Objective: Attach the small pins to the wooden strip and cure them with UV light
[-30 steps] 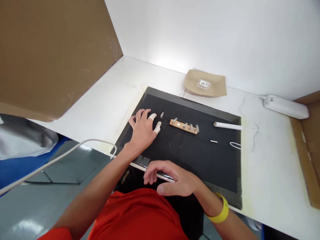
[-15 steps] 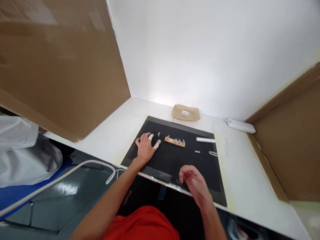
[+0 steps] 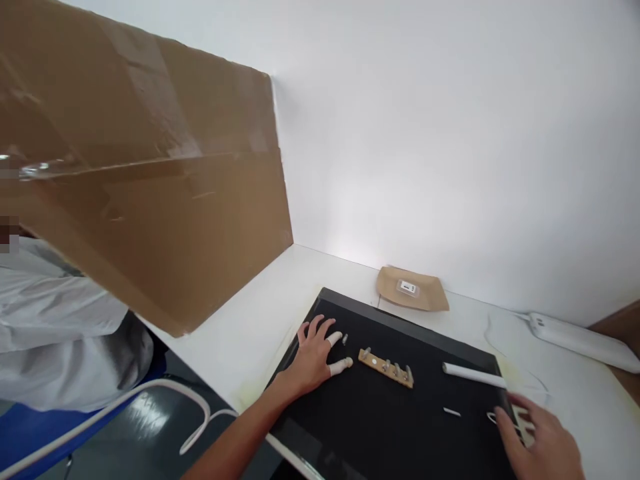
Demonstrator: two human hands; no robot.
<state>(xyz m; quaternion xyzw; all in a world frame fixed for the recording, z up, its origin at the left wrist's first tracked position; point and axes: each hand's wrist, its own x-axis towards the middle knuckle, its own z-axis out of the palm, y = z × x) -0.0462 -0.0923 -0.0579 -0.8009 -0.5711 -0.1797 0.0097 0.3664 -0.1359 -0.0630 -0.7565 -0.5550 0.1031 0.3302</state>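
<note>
My left hand (image 3: 316, 355) lies with fingers spread on a black mat (image 3: 345, 427), with white covers on its thumb and index finger. Just off its index fingertip is a small metal piece (image 3: 345, 339). Right of that hand, a narrow wooden strip (image 3: 374, 361) carries several upright metal pegs and a white dot. At the mat's right edge is my right hand (image 3: 545, 440), thumb and fingers apart, beside a thin white loop (image 3: 495, 418). I cannot make out whether it touches the loop. A white tube (image 3: 475, 375) and a short pale stick (image 3: 452, 412) lie nearby.
A brown paper packet (image 3: 430, 293) with a label sits behind the mat. A white power strip (image 3: 583, 339) stands at the back right, by the wall. A large cardboard panel (image 3: 200, 220) rises at the left, and a white cable (image 3: 125, 403) hangs off the table's left side.
My right hand has moved from the mat's front to its right edge, near the white loop. My left hand stays flat on the mat. The camera view has shifted, bringing the table lower in view.
</note>
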